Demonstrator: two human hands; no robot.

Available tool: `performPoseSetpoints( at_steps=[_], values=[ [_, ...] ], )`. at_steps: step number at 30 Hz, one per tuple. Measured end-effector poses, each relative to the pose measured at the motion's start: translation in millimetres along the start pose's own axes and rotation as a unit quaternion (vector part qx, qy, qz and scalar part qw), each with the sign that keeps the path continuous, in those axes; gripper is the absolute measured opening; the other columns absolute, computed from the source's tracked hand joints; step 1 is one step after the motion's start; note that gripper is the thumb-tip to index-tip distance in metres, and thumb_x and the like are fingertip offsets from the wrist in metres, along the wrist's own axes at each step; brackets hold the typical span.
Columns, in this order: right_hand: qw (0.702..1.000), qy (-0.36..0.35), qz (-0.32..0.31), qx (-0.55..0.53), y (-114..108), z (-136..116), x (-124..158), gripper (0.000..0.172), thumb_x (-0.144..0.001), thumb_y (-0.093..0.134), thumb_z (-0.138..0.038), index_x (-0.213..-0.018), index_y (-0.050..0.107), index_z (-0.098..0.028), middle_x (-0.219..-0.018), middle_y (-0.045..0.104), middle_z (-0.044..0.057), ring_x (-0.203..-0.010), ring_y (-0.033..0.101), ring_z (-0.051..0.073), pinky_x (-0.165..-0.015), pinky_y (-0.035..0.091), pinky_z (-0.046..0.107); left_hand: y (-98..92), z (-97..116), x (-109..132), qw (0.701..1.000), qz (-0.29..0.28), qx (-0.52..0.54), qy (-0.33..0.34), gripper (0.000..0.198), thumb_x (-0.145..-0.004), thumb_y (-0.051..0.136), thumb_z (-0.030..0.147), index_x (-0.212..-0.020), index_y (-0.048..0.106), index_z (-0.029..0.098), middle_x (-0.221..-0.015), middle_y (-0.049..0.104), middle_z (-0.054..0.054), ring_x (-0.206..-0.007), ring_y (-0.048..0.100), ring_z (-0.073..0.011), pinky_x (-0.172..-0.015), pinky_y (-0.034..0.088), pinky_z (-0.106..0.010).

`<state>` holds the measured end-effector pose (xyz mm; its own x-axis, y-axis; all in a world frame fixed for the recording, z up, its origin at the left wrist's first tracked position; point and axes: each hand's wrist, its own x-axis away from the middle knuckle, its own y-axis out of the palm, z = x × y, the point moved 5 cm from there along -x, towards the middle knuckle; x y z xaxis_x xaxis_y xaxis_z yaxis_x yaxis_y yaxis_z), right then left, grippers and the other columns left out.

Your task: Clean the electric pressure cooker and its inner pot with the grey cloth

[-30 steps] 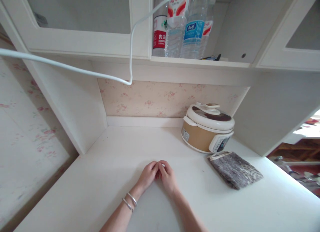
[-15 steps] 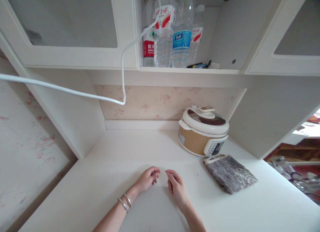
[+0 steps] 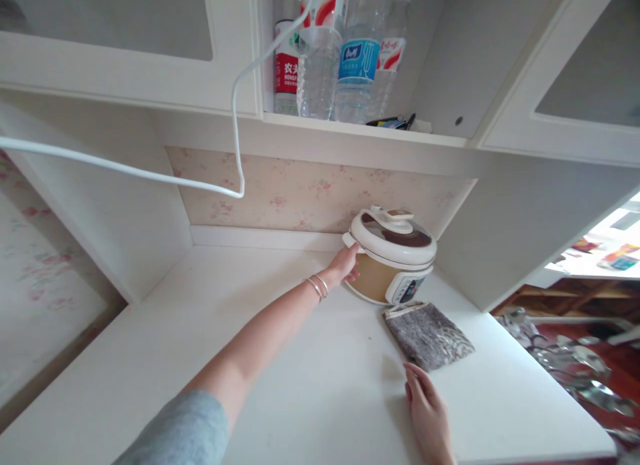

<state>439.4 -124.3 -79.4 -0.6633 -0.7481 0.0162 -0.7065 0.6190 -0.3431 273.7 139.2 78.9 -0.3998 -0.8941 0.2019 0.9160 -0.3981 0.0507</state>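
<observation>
My left hand (image 3: 345, 265), with two bangles at the wrist, is stretched out to the left side of a small tan and white rice cooker (image 3: 393, 255) at the back of the white counter (image 3: 280, 358). Its fingers touch the cooker's side under the lid handle. My right hand (image 3: 427, 411) lies flat and open on the counter near the front edge. It rests just in front of a folded grey cloth (image 3: 427, 333), without holding it.
Several plastic water bottles (image 3: 345, 51) stand in the open cupboard above. A white cable (image 3: 150, 175) hangs across the left side. Cabinet doors (image 3: 125, 45) jut out overhead, and a side panel (image 3: 505, 238) closes the right of the cooker.
Both hands were together at the middle of the counter. The left arm has reached forward to the cooker, and the right hand has slid right toward the grey cloth.
</observation>
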Motion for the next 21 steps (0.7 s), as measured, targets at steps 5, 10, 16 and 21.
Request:
performPoseSetpoints(
  at_steps=[5,10,16,21],
  values=[
    [0.988,-0.052,-0.060,0.130,19.3,-11.0,3.0,0.049,-0.077,0.046,-0.061,-0.096,0.069,-0.022,-0.096,0.071,0.006,-0.088,0.063,0.023,-0.076,0.047,0.028,7.4,10.3,-29.4,0.999,0.041,0.005,-0.024,0.047,-0.089,0.035,0.054,-0.102,0.053,0.012,-0.083,0.061,-0.008,-0.051,0.050,-0.0070,-0.048,0.041,-0.020],
    [0.981,-0.062,-0.067,0.170,21.0,-15.9,5.2,0.047,-0.080,0.042,-0.059,-0.098,0.068,-0.024,-0.099,0.071,0.006,-0.090,0.065,0.024,-0.077,0.047,0.030,-4.2,11.0,-38.4,0.999,0.046,-0.004,-0.018,0.037,-0.089,0.042,0.044,-0.092,0.057,0.010,-0.076,0.065,-0.008,-0.048,0.046,-0.0062,-0.048,0.039,-0.019],
    [0.979,-0.062,-0.055,0.187,18.8,-14.7,7.0,0.047,-0.080,0.041,-0.057,-0.099,0.067,-0.023,-0.101,0.071,0.006,-0.093,0.065,0.024,-0.079,0.047,0.029,-52.3,20.0,-44.1,0.997,0.073,-0.023,-0.007,0.029,-0.084,0.053,0.040,-0.083,0.059,0.011,-0.066,0.064,-0.006,-0.043,0.039,-0.0058,-0.043,0.029,-0.020],
    [0.973,-0.061,-0.064,0.213,21.8,-11.5,4.8,0.048,-0.081,0.039,-0.057,-0.100,0.067,-0.023,-0.101,0.071,0.006,-0.094,0.065,0.024,-0.079,0.046,0.029,-125.7,19.8,-41.5,0.995,0.096,-0.035,-0.003,0.024,-0.082,0.053,0.034,-0.073,0.057,0.012,-0.058,0.061,-0.003,-0.037,0.032,-0.0048,-0.041,0.023,-0.021]
  ],
)
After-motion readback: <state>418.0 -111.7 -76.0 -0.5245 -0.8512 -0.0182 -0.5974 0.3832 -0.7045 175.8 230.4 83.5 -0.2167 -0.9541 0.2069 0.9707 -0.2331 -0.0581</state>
